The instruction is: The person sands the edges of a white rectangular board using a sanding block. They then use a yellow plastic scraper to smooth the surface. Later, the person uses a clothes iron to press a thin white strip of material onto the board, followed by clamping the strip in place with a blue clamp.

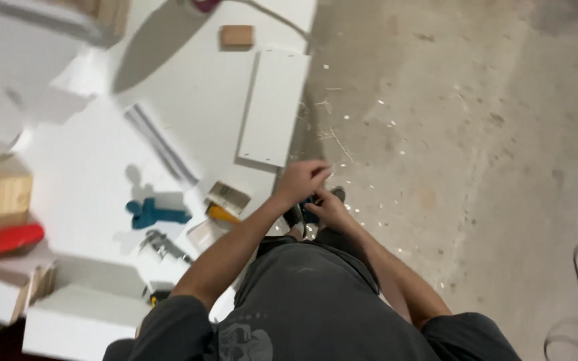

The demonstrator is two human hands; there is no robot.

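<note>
Blurred, both hands, left hand (300,180) and right hand (329,208), meet; grip on anything unclear.

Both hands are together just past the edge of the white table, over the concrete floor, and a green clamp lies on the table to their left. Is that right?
Not quite: the clamp is blue, not green, as the head view shows. The rest holds: the left hand and right hand meet just off the white table, over the concrete floor.

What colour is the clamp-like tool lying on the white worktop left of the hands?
Teal blue; the tool shows clearly in the head view, on the white worktop.
</note>
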